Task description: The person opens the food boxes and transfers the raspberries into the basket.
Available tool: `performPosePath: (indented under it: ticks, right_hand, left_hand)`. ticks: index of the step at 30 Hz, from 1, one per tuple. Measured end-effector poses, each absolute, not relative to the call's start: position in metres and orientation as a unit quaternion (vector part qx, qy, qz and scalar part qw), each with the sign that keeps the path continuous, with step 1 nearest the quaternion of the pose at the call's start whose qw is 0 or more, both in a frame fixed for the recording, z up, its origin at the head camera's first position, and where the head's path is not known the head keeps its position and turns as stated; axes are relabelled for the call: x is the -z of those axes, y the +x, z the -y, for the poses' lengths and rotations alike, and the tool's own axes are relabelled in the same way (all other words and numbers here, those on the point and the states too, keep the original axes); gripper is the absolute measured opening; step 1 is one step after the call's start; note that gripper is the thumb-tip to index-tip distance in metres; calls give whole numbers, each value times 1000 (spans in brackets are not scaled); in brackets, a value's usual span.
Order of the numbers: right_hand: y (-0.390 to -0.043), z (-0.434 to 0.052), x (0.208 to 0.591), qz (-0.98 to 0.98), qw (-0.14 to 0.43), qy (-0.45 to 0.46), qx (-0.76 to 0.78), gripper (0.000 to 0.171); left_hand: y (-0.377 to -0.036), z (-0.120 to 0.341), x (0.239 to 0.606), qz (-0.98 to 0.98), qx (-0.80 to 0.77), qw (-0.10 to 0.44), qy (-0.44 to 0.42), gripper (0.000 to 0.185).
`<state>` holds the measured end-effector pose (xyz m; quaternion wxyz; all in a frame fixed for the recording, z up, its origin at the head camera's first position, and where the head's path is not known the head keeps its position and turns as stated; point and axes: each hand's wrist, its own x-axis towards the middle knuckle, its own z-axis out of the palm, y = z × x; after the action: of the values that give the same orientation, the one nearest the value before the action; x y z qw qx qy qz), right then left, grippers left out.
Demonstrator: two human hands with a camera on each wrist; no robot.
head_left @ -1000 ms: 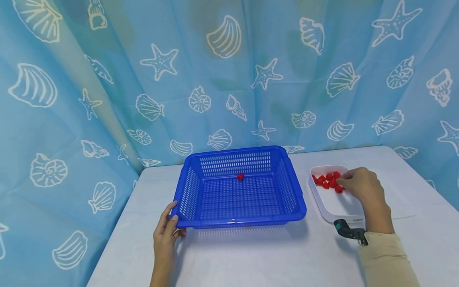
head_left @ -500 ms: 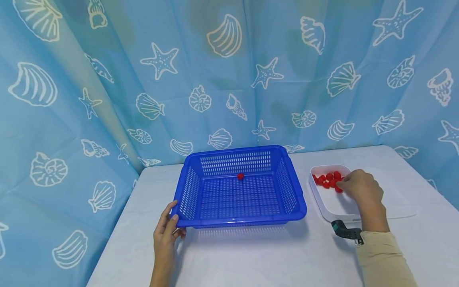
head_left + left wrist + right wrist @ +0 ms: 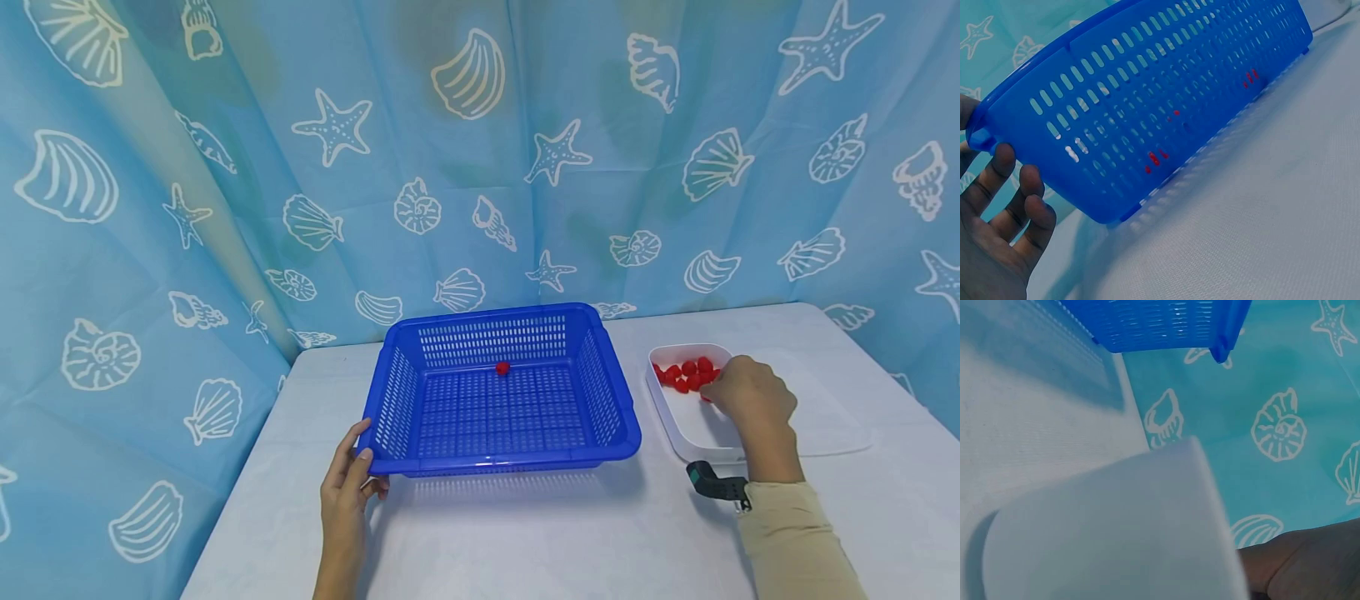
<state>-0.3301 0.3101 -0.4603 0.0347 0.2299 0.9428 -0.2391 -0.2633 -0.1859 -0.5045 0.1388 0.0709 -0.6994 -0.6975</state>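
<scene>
A blue slotted basket stands in the middle of the white table, with one red ball inside near its far wall. My left hand holds the basket's near left corner, thumb on the rim and fingers curled against the wall. My right hand reaches into a white tray to the right of the basket. Its curled fingers lie on a cluster of several red balls. The back of the hand hides the fingertips. The right wrist view shows the tray wall close up.
A blue curtain printed with shells and starfish closes off the back and both sides. The table's left edge runs close to my left hand. A black wrist device sits on my right forearm.
My right hand has crept slightly left and away over the red balls in the tray. My left hand and the basket have not moved.
</scene>
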Motion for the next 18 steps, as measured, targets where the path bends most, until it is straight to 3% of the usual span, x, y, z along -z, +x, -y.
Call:
performPosePath:
  ticks: [10,18]
  right_hand:
    - [-329,-307,467,-947,-6,239,213,53]
    - [-328,-308,465,-946,-6,229,229,52]
  left_hand:
    - [-264,185,504,702,695,139,74,39]
    - [-264,185,503,705,691,138,76,39]
